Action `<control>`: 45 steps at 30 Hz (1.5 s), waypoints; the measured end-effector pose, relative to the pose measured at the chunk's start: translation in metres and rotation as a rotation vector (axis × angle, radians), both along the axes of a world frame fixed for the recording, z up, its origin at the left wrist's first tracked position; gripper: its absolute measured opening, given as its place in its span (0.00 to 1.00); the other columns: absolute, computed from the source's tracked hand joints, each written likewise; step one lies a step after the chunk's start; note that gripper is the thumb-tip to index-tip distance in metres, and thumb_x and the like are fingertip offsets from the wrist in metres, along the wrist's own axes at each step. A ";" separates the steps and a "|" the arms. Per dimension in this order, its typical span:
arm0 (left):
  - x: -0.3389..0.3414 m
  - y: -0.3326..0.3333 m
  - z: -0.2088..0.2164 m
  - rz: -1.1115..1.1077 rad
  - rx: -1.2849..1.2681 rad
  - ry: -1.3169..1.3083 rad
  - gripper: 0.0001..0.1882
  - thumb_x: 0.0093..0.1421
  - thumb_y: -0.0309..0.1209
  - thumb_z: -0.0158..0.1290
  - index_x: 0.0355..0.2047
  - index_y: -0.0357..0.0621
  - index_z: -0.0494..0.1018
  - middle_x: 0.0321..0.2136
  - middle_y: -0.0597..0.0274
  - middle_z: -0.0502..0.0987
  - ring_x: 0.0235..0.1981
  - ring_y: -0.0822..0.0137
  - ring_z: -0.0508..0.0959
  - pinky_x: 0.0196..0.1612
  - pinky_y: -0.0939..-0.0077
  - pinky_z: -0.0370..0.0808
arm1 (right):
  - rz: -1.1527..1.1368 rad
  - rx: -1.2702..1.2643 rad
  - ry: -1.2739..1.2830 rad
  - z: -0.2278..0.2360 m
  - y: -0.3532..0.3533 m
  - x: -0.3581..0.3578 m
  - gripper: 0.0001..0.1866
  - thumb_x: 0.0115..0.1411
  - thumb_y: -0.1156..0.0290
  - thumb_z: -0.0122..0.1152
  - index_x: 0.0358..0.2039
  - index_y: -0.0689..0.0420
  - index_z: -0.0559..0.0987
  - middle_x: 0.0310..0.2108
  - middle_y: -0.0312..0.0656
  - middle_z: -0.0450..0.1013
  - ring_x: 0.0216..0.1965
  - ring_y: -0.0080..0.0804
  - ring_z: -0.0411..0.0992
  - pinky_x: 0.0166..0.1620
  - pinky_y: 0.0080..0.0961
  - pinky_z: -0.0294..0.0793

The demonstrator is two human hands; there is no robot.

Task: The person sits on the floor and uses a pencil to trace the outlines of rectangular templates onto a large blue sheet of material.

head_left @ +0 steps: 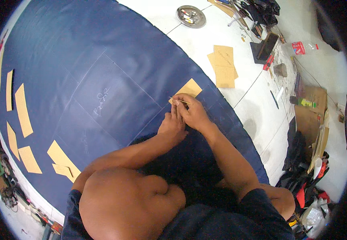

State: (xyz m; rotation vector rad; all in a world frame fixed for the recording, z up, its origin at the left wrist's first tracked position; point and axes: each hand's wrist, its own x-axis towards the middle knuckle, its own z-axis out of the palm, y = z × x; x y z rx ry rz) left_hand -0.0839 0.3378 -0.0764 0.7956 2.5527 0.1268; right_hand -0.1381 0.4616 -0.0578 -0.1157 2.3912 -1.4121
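A large sheet of dark blue, leather-like material (101, 36) lies under my hands, with thin pale lines and handwriting on it. Near its right edge rests a tan card template (190, 88), partly covered by my fingers. My right hand (195, 114) pinches a thin yellowish pen-like stick (186, 102), its tip at the card's lower left end. Close beside it, my left hand (172, 127) lies with fingers stretched toward that same end of the card, its fingertips partly hidden by the right hand.
Several tan card pieces (23, 110) are spread over the sheet's left side. On the white floor to the right are stacked tan cards (224, 68), a round metal ashtray (191, 17), a phone on a stand (267, 47) and a plastic bottle (301, 48). Clutter (309, 200) fills the lower right.
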 end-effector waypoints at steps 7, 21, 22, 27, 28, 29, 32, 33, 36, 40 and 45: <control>0.001 0.002 0.001 -0.031 -0.049 -0.095 0.46 0.63 0.57 0.53 0.67 0.29 0.60 0.66 0.25 0.58 0.70 0.34 0.57 0.60 0.51 0.67 | 0.191 0.098 0.254 -0.004 0.008 0.001 0.10 0.65 0.70 0.59 0.42 0.58 0.83 0.44 0.46 0.81 0.48 0.46 0.77 0.55 0.39 0.75; 0.004 -0.001 -0.002 -0.060 -0.019 -0.013 0.47 0.61 0.59 0.54 0.66 0.29 0.62 0.64 0.26 0.63 0.68 0.32 0.59 0.60 0.51 0.67 | 0.255 0.168 0.315 -0.013 0.009 0.000 0.10 0.64 0.68 0.59 0.42 0.58 0.83 0.43 0.47 0.80 0.49 0.47 0.76 0.57 0.41 0.73; 0.004 -0.002 -0.001 -0.059 -0.023 -0.016 0.47 0.61 0.59 0.54 0.66 0.29 0.62 0.64 0.27 0.62 0.68 0.32 0.59 0.59 0.51 0.68 | 0.237 0.156 0.310 -0.013 0.008 0.000 0.10 0.64 0.68 0.59 0.42 0.58 0.83 0.43 0.47 0.80 0.49 0.47 0.76 0.57 0.41 0.73; 0.004 0.000 -0.001 -0.044 -0.028 0.049 0.48 0.60 0.60 0.55 0.67 0.31 0.62 0.65 0.29 0.62 0.69 0.33 0.58 0.57 0.53 0.69 | 0.171 0.100 0.319 -0.014 0.005 -0.004 0.10 0.65 0.67 0.59 0.40 0.59 0.83 0.43 0.47 0.80 0.49 0.48 0.76 0.57 0.41 0.73; 0.003 0.002 0.001 -0.050 -0.031 0.058 0.49 0.60 0.60 0.55 0.67 0.31 0.61 0.66 0.30 0.62 0.69 0.34 0.57 0.57 0.54 0.69 | 0.176 0.107 0.320 -0.014 0.007 -0.005 0.10 0.65 0.68 0.59 0.40 0.59 0.83 0.42 0.46 0.80 0.48 0.47 0.76 0.56 0.40 0.73; 0.003 0.001 0.002 -0.053 -0.041 0.067 0.49 0.59 0.61 0.55 0.67 0.32 0.61 0.66 0.30 0.62 0.69 0.34 0.57 0.57 0.54 0.69 | 0.182 0.109 0.321 -0.016 0.006 -0.006 0.09 0.65 0.68 0.60 0.41 0.59 0.83 0.42 0.45 0.80 0.47 0.46 0.77 0.55 0.39 0.74; 0.000 0.000 0.002 -0.051 -0.033 0.011 0.50 0.58 0.62 0.56 0.67 0.32 0.62 0.66 0.31 0.61 0.69 0.34 0.58 0.56 0.56 0.70 | 0.204 0.114 0.303 -0.018 0.005 -0.009 0.10 0.65 0.68 0.60 0.40 0.59 0.83 0.43 0.47 0.80 0.47 0.47 0.77 0.54 0.40 0.74; -0.001 0.000 0.003 -0.045 -0.031 0.016 0.50 0.58 0.61 0.56 0.67 0.31 0.62 0.66 0.31 0.61 0.69 0.35 0.58 0.56 0.56 0.70 | 0.212 0.118 0.293 -0.017 0.005 -0.010 0.10 0.65 0.67 0.59 0.39 0.59 0.83 0.43 0.48 0.80 0.47 0.48 0.77 0.55 0.42 0.74; -0.002 -0.001 0.006 -0.027 -0.016 0.025 0.49 0.59 0.60 0.56 0.66 0.30 0.62 0.67 0.31 0.60 0.69 0.37 0.59 0.57 0.56 0.70 | 0.186 0.142 0.283 -0.018 0.007 -0.011 0.10 0.65 0.67 0.59 0.40 0.59 0.82 0.44 0.49 0.80 0.47 0.49 0.77 0.54 0.42 0.75; -0.008 -0.002 0.013 -0.021 0.019 0.032 0.48 0.60 0.59 0.55 0.65 0.27 0.63 0.67 0.30 0.59 0.68 0.39 0.61 0.59 0.53 0.70 | 0.047 0.170 0.309 -0.022 0.018 -0.024 0.11 0.67 0.67 0.57 0.42 0.61 0.80 0.45 0.51 0.79 0.48 0.52 0.76 0.54 0.42 0.75; -0.015 -0.002 0.003 -0.018 0.090 0.150 0.34 0.64 0.45 0.52 0.62 0.30 0.66 0.60 0.35 0.67 0.57 0.43 0.72 0.54 0.57 0.75 | -0.124 0.191 0.217 -0.023 0.038 -0.049 0.12 0.69 0.68 0.54 0.42 0.63 0.79 0.44 0.55 0.79 0.47 0.55 0.77 0.52 0.43 0.76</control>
